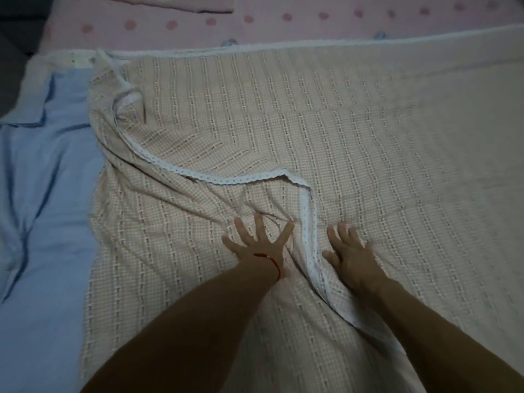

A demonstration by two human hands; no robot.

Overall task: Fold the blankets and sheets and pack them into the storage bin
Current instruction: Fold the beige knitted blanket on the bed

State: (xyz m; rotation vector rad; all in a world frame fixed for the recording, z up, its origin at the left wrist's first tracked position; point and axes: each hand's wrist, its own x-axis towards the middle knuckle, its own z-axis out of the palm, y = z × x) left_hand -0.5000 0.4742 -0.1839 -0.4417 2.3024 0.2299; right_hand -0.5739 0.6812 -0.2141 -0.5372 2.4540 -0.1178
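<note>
While both hands lie flat with fingers spread on the blanket (283,131) on the bed, its lace edge (307,236) runs near-to-far between them, left hand (259,245) and right hand (351,258) equally close.

Both the left hand (256,245) and the right hand (351,255) press flat on a checked blanket (368,143) beside a blue sheet (48,194).
</note>
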